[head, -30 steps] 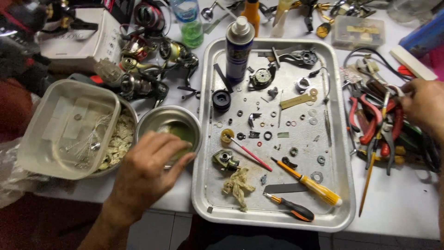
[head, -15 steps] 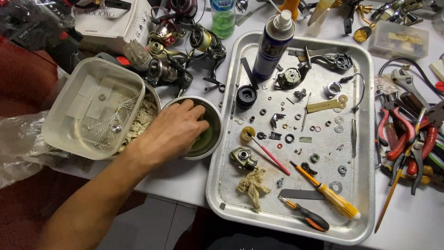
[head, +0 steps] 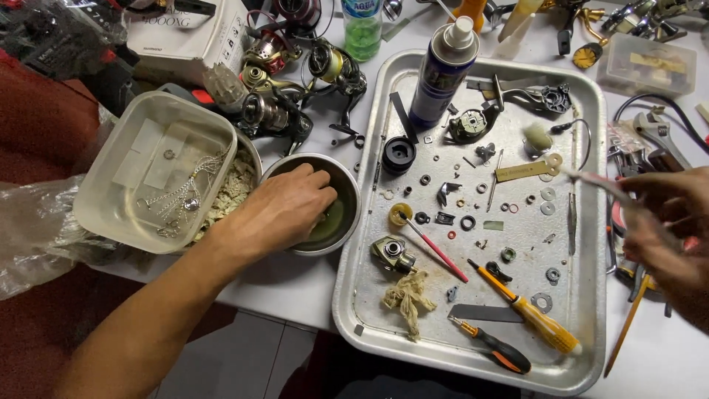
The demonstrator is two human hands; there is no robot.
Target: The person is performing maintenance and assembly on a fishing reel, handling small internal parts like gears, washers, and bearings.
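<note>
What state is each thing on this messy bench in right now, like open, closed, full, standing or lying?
Left hand: fingers dipped into the small round metal bowl.
Small round metal bowl: holds greenish liquid.
Right hand: blurred, pinching a thin pale stick.
Blue spray can: upright, white nozzle on.
Yellow-handled screwdriver: lying flat in the metal tray.
Beige plastic tub: open, with small metal parts inside.

The left hand (head: pixel 284 210) dips its fingers into the steel bowl (head: pixel 347 185), just left of the tray (head: pixel 591 222). The blurred right hand (head: pixel 665 222) hovers over the tray's right edge, pinching a thin tool (head: pixel 591 179).
</note>
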